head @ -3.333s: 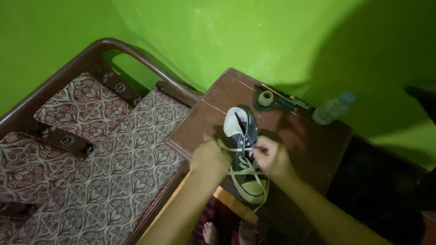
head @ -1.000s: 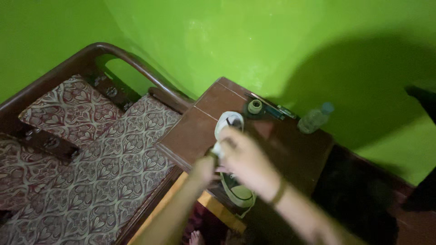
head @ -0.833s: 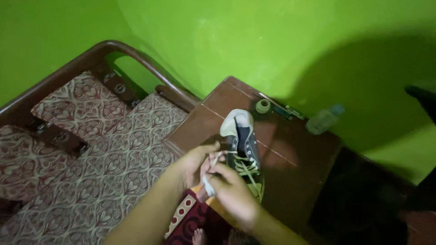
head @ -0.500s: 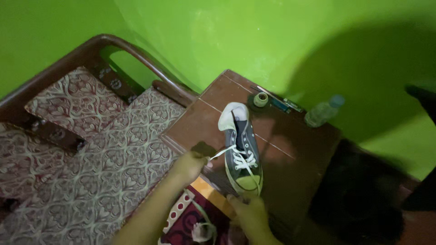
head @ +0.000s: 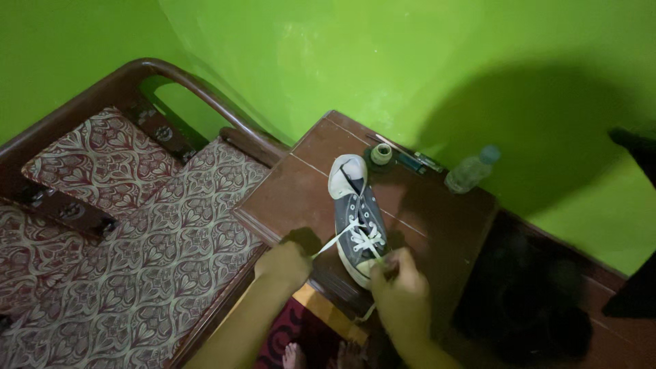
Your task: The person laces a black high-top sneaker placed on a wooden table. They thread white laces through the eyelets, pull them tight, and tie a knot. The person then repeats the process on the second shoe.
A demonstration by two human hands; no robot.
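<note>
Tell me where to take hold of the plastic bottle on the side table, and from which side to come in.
Grip the plastic bottle around its clear body, coming from the front right, probably. It lies tilted beside the green wall, cap toward the wall, so the back is blocked; the shoe and pens crowd its left.

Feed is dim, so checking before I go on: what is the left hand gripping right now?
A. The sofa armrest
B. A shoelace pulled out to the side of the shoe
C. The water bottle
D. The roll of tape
B: the left hand grips a pale shoelace stretched taut from the shoe on the table, while the right hand is at the toe.
</note>
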